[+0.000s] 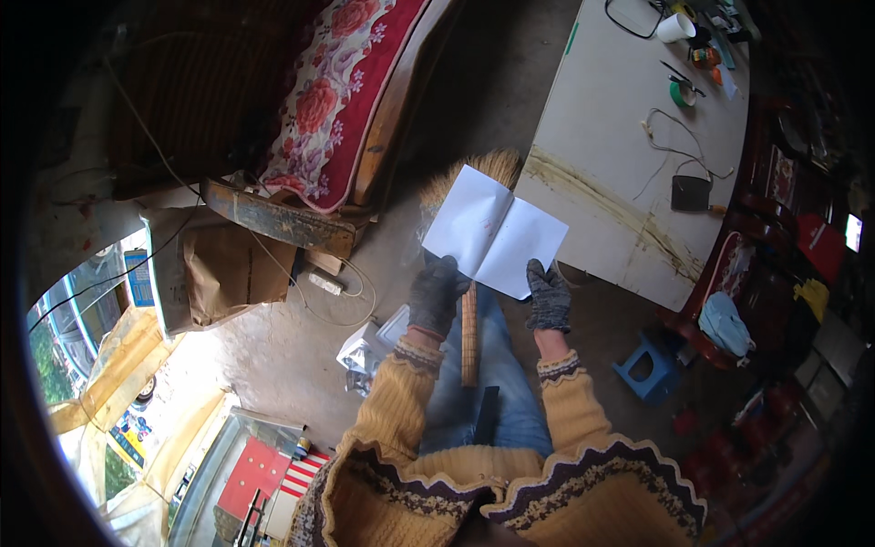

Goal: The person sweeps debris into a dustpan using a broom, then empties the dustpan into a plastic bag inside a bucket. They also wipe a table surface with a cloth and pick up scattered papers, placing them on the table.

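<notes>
A white sheet of paper (521,244), creased down its middle and opened out, is held in front of me. Faint small marks show near the crease. My left hand (437,296), in a dark grey knit glove, grips its lower left edge. At the lower right corner, my right hand (549,296), gloved alike, pinches the paper. Behind and below the paper is a straw broom (503,168). Its bristles fan out beyond the sheet's top, and its bound handle (469,342) runs down between my jeans-clad legs. The paper hides the broom's middle.
To the right, a pale table (592,118) carries a white cup (675,28), green tape (682,92) and a cable. A blue stool (648,368) stands below it. At left are a flower-covered seat (319,109), a brown paper bag (235,269) and a power strip (325,282).
</notes>
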Motion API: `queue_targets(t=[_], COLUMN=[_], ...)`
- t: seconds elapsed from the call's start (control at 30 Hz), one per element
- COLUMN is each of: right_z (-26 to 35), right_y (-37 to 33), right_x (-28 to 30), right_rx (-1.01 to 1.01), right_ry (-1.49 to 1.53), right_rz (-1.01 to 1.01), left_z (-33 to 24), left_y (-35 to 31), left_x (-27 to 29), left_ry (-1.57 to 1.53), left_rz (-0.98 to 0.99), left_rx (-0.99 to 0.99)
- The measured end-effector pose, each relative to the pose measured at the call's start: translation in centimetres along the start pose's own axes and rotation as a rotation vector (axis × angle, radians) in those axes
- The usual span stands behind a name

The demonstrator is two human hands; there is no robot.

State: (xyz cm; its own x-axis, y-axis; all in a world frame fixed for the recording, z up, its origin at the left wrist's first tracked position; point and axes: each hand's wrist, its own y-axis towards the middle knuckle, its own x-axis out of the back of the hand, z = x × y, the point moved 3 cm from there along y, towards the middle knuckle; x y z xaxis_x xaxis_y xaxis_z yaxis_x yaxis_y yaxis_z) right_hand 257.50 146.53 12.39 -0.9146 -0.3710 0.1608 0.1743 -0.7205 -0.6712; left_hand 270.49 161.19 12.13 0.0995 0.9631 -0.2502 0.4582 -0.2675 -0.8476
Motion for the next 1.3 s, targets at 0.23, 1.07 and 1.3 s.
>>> queue_targets(t=[0.23, 1.07, 1.3], right_z=[-0.4, 0.9, -3.2], right_y=[1.0, 2.0, 4.4], right_x=[0.4, 2.4, 1.1], right_rx=[-0.189, -0.275, 0.172], right_ry=[-0.16, -0.354, -0.41], right_rz=[0.01, 0.368, 0.539], left_z=[-2.9, -5.2, -3.9], left_y=[-1.5, 1.9, 2.5], left_x=[0.0, 6.4, 6.9], left_ry=[0.665, 0.727, 0.789], left_rz=[-0.258, -0.069, -0.048], left_rx=[-0.731, -0.337, -0.266])
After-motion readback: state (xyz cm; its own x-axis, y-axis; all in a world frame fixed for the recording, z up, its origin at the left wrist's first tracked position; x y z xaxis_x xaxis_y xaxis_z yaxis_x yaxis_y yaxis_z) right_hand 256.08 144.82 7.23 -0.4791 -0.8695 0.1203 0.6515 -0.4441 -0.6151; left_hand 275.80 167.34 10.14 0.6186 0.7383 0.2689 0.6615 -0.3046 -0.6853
